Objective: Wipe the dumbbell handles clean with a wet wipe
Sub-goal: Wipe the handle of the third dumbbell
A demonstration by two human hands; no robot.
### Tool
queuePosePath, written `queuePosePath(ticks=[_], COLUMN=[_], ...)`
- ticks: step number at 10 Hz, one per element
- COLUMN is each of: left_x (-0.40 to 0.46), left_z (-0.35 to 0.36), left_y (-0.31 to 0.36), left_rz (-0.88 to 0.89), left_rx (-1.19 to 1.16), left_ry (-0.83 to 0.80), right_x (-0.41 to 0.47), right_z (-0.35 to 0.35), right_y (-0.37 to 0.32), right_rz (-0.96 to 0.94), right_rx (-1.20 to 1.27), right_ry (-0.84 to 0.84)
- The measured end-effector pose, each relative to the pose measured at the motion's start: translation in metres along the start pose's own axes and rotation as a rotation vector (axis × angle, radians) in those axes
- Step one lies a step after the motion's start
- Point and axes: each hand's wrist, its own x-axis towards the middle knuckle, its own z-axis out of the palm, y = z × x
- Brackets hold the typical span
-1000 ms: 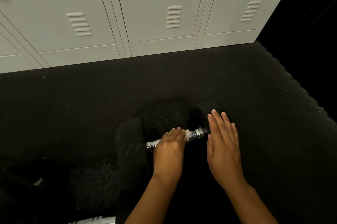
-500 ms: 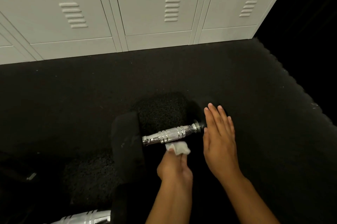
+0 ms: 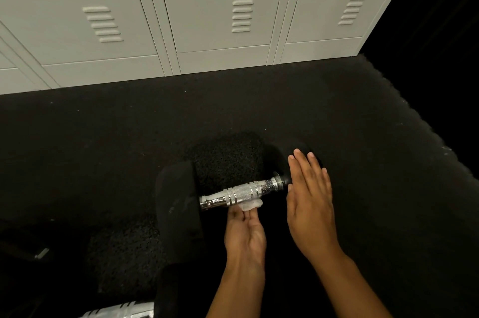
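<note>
A dumbbell lies on the black floor, its chrome knurled handle (image 3: 239,194) running between a black left head (image 3: 177,203) and a right head (image 3: 290,159) mostly hidden by my right hand. My left hand (image 3: 245,234), palm turned up, pinches a small white wet wipe (image 3: 250,205) at its fingertips and holds it against the underside of the handle near its middle. My right hand (image 3: 309,201) lies flat with straight fingers on the right head.
Grey metal lockers (image 3: 207,14) line the wall ahead. The chrome handle of a second dumbbell (image 3: 121,311) shows at the bottom edge, left of my left arm. A small metal piece (image 3: 41,253) lies at far left. The rubber mat's edge (image 3: 404,105) runs down the right.
My left hand came off the top of the handle, dropped below it and turned palm up; the wipe now touches the handle's underside. My right hand stayed flat on the right head.
</note>
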Motion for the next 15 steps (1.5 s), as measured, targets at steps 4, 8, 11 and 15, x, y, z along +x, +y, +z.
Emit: queuePosePath(ticks=[4,8,11,15], left_x=[-0.001,-0.039,0.015,0.008], left_z=[0.001,0.000,-0.001,-0.003], left_y=[0.004,0.006,0.023,0.031], left_rz=[0.014,0.917,1.635,1.578], left_rx=[0.299,1.041,2.237,2.435], left_ry=[0.034,-0.127,-0.790,-0.729], right_x=[0.002,0.002,0.001,0.002], right_z=[0.001,0.001,-0.002,-0.001], right_y=[-0.001,-0.001,-0.001,-0.001], right_rz=[0.000,0.012,0.004,0.014], right_rx=[0.001,-0.020,-0.007,-0.001], right_ry=[0.018,-0.004,-0.026,-0.023])
